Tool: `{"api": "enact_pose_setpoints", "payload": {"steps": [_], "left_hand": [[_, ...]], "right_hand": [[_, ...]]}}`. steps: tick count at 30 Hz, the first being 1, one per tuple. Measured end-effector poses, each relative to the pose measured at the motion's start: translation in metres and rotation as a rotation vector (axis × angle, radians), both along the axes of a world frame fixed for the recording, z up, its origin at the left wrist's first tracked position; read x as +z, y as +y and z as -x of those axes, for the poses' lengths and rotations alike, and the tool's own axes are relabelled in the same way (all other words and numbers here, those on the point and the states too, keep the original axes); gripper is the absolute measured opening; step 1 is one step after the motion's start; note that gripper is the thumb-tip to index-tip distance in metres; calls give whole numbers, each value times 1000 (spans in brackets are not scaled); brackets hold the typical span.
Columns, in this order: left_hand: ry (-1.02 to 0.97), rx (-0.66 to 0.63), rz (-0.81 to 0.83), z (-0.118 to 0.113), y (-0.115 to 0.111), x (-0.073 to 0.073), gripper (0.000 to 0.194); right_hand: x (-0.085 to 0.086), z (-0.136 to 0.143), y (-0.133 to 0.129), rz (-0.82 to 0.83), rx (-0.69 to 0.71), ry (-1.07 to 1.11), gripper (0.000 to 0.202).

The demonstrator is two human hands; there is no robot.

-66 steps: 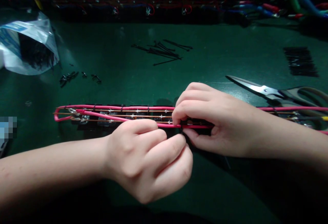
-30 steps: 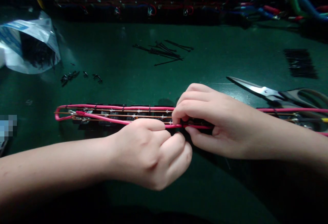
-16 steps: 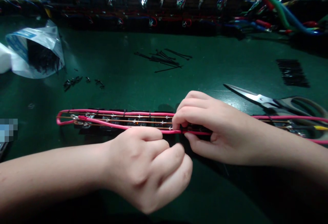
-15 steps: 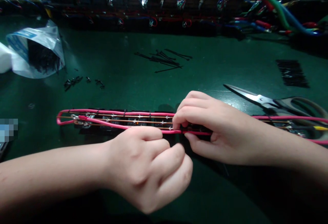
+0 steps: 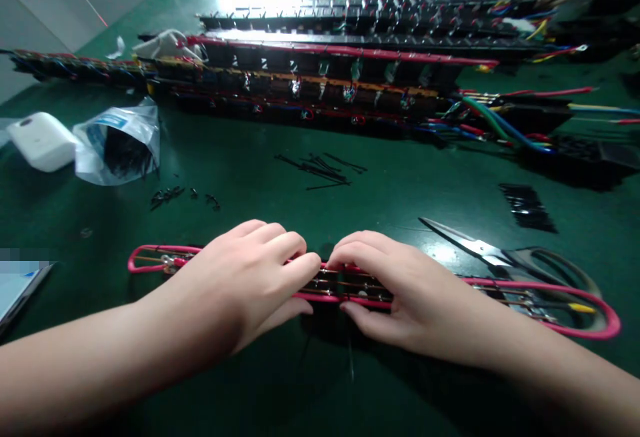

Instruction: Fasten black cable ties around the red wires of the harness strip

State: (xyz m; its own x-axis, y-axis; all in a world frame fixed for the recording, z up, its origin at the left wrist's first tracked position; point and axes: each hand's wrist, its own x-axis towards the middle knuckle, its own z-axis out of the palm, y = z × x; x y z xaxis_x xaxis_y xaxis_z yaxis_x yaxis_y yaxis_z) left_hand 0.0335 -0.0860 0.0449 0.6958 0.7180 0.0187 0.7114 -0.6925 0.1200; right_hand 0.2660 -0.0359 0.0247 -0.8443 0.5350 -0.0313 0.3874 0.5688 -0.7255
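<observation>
A long black strip (image 5: 327,285) with thin copper-coloured rods lies across the table, edged by a red wire (image 5: 614,320) that loops round both ends. My left hand (image 5: 250,277) is closed over the strip left of its middle, fingers along the far side and thumb at the near side. My right hand (image 5: 400,287) grips it just to the right in the same way, thumb against the near run of red wire. Between the two hands a short stretch of rods and wire shows. A thin strand (image 5: 351,360) hangs toward me below that gap; what it is cannot be made out.
Scissors (image 5: 480,249) lie behind my right hand, partly behind the strip. Black cable ties (image 5: 320,171) are scattered beyond, with a bundle (image 5: 527,207) at right, clipped bits (image 5: 167,197), an open plastic bag (image 5: 117,133) and a white case (image 5: 43,142) at left. Wired assemblies (image 5: 310,83) span the back.
My left hand has gone from a fist in front of the strip to a hold on it. My right hand stays on the strip. The view has tilted up, showing more of the back.
</observation>
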Motion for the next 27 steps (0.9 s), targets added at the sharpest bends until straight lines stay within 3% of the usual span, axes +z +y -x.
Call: {"api": "enact_pose_setpoints", "payload": {"steps": [8,15,22,25,27], "left_hand": [[96,205,365,4,5,4,21],[60,166,441,10,13,4,26],[-57,185,652,20,25,3,21],[-64,184,638,22,24,2,25],[-37,161,484,23,20,3,28]], "right_hand": [[4,2,0,-6,-39,-86,32],[2,0,1,35,-62,-128,32],[3,-1,2,54,-64,-135,30],[4,-1,1,55,-73,-140,30],[4,-1,1,56,-82,-143,30]]}}
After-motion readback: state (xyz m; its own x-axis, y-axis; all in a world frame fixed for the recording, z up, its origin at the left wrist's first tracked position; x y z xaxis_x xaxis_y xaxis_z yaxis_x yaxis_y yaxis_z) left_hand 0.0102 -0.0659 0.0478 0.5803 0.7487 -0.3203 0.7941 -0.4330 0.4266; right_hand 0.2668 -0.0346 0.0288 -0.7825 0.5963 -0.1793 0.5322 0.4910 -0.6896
